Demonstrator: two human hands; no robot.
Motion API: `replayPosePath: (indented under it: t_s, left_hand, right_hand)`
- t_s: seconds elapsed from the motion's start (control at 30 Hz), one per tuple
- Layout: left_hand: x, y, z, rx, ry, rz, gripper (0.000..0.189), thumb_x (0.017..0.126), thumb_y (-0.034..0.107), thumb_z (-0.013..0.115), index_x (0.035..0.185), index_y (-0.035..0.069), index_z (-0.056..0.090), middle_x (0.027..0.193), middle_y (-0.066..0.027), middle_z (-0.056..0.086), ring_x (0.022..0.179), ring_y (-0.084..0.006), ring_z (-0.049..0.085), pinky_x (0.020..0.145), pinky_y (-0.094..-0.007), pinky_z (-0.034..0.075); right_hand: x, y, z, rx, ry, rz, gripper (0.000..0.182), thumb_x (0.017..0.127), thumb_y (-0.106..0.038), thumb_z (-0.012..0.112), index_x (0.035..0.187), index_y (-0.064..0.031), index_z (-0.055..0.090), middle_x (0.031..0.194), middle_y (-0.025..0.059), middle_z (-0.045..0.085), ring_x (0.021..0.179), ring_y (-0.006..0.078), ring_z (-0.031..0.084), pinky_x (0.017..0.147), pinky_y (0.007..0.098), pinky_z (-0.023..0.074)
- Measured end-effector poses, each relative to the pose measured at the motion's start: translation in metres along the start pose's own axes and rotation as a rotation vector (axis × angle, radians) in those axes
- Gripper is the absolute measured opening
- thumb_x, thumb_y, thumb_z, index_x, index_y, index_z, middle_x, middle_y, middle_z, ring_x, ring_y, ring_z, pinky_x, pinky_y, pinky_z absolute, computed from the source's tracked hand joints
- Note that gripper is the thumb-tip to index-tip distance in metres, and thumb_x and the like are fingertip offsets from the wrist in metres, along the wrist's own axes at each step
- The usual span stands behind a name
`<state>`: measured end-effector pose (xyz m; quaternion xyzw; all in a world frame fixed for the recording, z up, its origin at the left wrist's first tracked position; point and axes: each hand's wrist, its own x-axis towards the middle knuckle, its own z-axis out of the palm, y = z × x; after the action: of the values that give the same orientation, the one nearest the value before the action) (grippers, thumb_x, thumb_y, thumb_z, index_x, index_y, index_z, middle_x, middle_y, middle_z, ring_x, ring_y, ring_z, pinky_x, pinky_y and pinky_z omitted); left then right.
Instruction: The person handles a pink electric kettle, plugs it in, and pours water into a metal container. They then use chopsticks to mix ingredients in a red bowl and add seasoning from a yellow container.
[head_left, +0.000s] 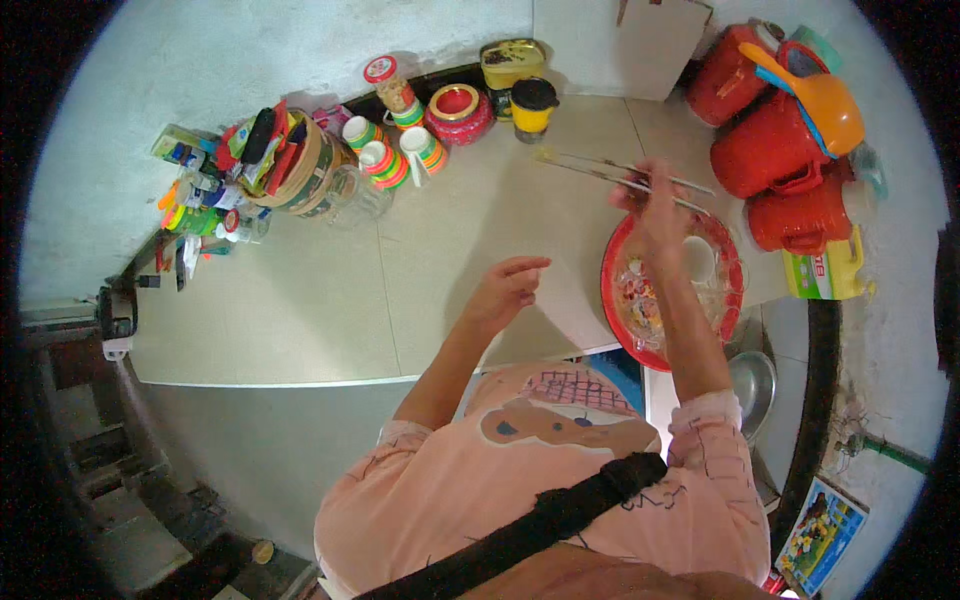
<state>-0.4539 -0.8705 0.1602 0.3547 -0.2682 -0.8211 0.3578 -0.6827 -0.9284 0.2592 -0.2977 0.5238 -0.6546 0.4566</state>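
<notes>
My right hand (660, 206) grips a pair of long, thin sticks that look like metal chopsticks (600, 178). Their far ends point left, with a small yellowish piece (545, 154) at the tips; what it is cannot be made out. Below my right hand and forearm stands a round red-rimmed tray (611, 300) holding clear glassware and a white round vessel (697, 259); the forearm hides part of it. My left hand (506, 292) hovers over the countertop, holding nothing, its index finger stretched out and the other fingers curled.
Striped cups (382, 163), a red pot (459, 116) and a yellow cup with black lid (532, 109) line the wall. Farther left are a filled basket (289, 165) and a glass jar (356, 195). Red buckets (772, 150), an orange ladle (829, 105) and a yellow-green jug (825, 270) stand right.
</notes>
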Motion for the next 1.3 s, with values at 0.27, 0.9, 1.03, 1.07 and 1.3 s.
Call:
replayPosePath:
  t_s: [0.27, 0.9, 1.03, 1.07, 1.3]
  left_hand:
    - [0.056, 0.125, -0.051, 0.175, 0.255, 0.504, 0.045, 0.099, 0.034, 0.047, 0.138, 0.011, 0.044, 0.112, -0.009, 0.062, 0.077, -0.0145, 0.061, 0.061, -0.0238, 0.045]
    - [0.193, 0.205, -0.087, 1.061, 0.476, 0.834, 0.053, 0.1, 0.042, 0.035, 0.135, 0.004, 0.042, 0.113, -0.0252, 0.061, 0.105, -0.0415, 0.059, 0.089, -0.0444, 0.046]
    - [0.185, 0.222, -0.071, 1.09, 0.467, 0.681, 0.053, 0.099, 0.044, 0.037, 0.133, 0.004, 0.044, 0.101, -0.0237, 0.065, 0.093, -0.0412, 0.063, 0.082, -0.0457, 0.048]
    - [0.183, 0.225, -0.071, 1.083, 0.467, 0.632, 0.053, 0.099, 0.044, 0.038, 0.132, 0.003, 0.044, 0.098, -0.0234, 0.066, 0.09, -0.0411, 0.063, 0.08, -0.046, 0.048]
    - [0.166, 0.232, -0.079, 1.091, 0.41, 0.75, 0.049, 0.1, 0.039, 0.039, 0.133, 0.003, 0.042, 0.097, -0.0192, 0.065, 0.071, -0.0285, 0.065, 0.068, -0.0389, 0.051]
  right_hand:
    - [0.052, 0.036, 0.065, 0.2, 0.0, -0.005, 0.034, 0.099, -0.033, 0.048, 0.095, -0.0018, 0.059, 0.081, 0.0105, 0.063, 0.063, 0.0188, 0.065, 0.058, 0.0327, 0.0576]
    - [0.059, 0.087, 0.129, -0.175, -0.014, -0.145, 0.031, 0.101, -0.026, 0.041, 0.096, 0.0019, 0.052, 0.08, 0.0119, 0.058, 0.062, 0.0187, 0.064, 0.057, 0.0307, 0.0569]
    - [0.068, 0.103, 0.148, -0.097, 0.017, -0.134, 0.027, 0.102, -0.022, 0.04, 0.094, 0.0011, 0.051, 0.075, 0.0075, 0.055, 0.057, 0.0142, 0.061, 0.052, 0.0275, 0.0529]
    - [0.07, 0.104, 0.151, -0.144, -0.02, -0.182, 0.03, 0.102, -0.024, 0.04, 0.095, 0.0023, 0.053, 0.078, 0.0104, 0.057, 0.059, 0.0177, 0.065, 0.054, 0.0285, 0.0556]
    - [0.093, 0.135, 0.18, -0.161, -0.056, -0.229, 0.027, 0.101, -0.024, 0.043, 0.097, 0.0006, 0.054, 0.081, 0.0074, 0.059, 0.064, 0.0142, 0.064, 0.058, 0.0279, 0.0555]
